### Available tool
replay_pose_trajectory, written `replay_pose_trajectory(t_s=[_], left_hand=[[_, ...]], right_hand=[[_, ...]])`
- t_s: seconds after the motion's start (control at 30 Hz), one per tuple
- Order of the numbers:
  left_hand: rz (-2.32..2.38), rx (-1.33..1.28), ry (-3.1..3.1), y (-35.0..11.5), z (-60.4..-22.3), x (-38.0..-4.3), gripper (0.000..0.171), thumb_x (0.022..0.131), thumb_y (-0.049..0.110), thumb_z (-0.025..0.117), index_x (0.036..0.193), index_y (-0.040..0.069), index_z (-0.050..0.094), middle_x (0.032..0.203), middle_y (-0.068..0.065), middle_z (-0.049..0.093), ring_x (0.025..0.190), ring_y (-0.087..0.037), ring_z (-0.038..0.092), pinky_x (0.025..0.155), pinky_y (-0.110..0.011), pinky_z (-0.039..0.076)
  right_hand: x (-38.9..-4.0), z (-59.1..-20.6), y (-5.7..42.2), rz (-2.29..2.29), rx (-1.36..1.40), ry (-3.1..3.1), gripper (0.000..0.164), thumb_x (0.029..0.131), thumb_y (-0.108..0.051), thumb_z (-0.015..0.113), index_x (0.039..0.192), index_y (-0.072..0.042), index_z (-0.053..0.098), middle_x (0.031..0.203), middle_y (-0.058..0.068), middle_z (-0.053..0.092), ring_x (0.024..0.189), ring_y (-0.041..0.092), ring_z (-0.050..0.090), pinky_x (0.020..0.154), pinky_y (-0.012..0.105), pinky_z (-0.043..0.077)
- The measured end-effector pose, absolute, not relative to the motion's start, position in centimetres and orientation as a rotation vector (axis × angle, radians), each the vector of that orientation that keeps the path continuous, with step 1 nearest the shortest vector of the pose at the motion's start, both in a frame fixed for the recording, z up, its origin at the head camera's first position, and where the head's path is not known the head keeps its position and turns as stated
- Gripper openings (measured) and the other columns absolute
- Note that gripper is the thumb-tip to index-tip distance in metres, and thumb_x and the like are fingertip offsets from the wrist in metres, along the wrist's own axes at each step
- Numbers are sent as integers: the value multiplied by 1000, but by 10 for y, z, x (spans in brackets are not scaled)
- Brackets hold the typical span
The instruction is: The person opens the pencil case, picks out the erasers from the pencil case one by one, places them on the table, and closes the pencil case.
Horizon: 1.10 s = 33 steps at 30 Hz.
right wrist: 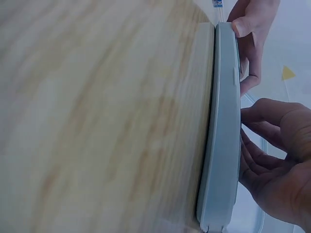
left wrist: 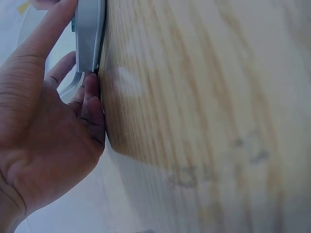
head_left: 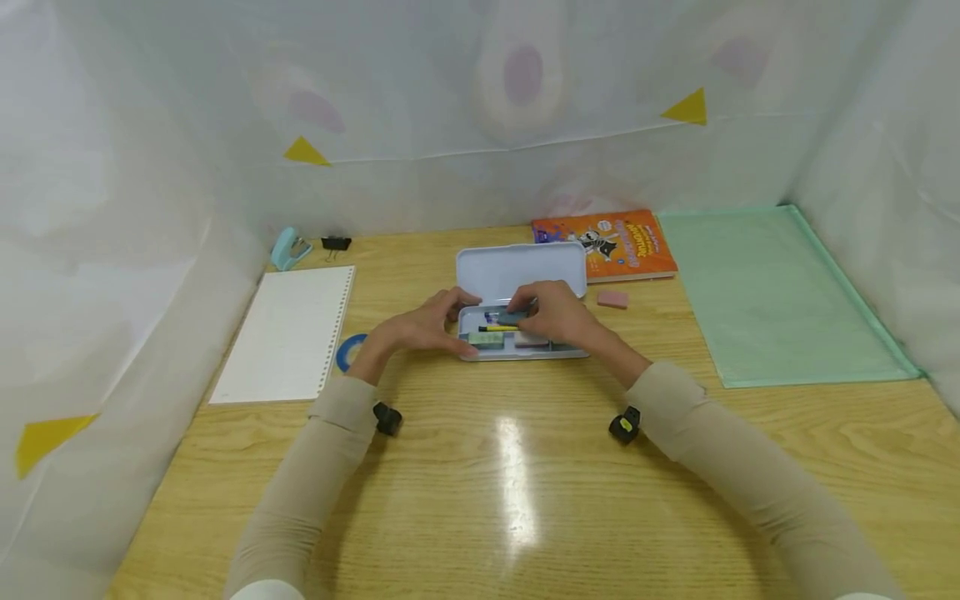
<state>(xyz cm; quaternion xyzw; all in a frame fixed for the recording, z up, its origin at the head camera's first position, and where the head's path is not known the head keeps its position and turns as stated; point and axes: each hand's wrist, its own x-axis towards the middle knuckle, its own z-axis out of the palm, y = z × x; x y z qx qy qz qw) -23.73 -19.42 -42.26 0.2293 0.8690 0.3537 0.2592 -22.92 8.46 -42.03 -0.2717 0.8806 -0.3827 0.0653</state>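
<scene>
A pale blue pencil case [head_left: 521, 275] lies on the table with its lid tipped back. My left hand [head_left: 423, 323] holds its left end, thumb at the front corner and fingers toward the hinge. In the left wrist view, this hand [left wrist: 48, 121] spans the end of the case [left wrist: 88, 36]. Over the tray, my right hand [head_left: 558, 315] pinches a small dark blue-grey block [head_left: 512, 318]. A yellow-and-black pencil [head_left: 497, 328] and a pale green eraser [head_left: 486, 339] lie in the tray. In the right wrist view the case's wall [right wrist: 221, 131] hides what the right fingertips touch.
Behind the case lies an orange book [head_left: 630, 242], with a pink eraser [head_left: 612, 299] in front. A green translucent mat [head_left: 787, 300] lies right. Left are a notepad [head_left: 288, 333], blue tape roll [head_left: 349, 352], mint stapler [head_left: 288, 250] and black binder clip [head_left: 336, 243].
</scene>
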Motion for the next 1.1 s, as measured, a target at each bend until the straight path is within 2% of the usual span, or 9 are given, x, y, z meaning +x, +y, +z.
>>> replay_pose_trajectory(t_s=[0.17,0.33,0.6,0.8,1.1], left_hand=[[961,617,2352,-194,-427,-239,87,84,36,88,153,17,40,143,-8,42,127,-26,42,109,-43,38],[942,610,2367,-195,-429,-239,89,82,37,89,154,17,40,142,-8,43,127,-25,42,110,-43,38],[954,593,2362,-196,-429,-238,88,83,37,89,153,18,40,143,-7,42,128,-26,41,111,-44,38],[958,593,2358,-195,-427,-237,87,83,36,89,153,18,40,144,-7,42,129,-26,41,112,-44,37],[967,588,2358,-195,-425,-236,88,82,37,89,153,19,40,144,-7,42,129,-25,41,113,-44,37]], right_hand=[[-231,-416,104,-1233,-749,2615,21,90,-5,74,110,-7,77,103,10,75,84,22,67,69,34,52],[-231,-407,138,-1208,-690,2616,21,96,-10,71,116,-11,76,108,9,71,91,23,66,75,35,52],[-233,-405,198,-1189,-621,2732,20,95,-8,74,114,-9,77,112,11,74,92,23,68,77,26,52],[-234,-405,239,-1077,-491,2814,23,98,-14,72,120,-9,76,114,14,74,97,27,69,78,28,51],[-238,-407,272,-951,-424,2828,23,99,-12,69,120,-6,74,116,20,70,99,32,65,70,34,50]])
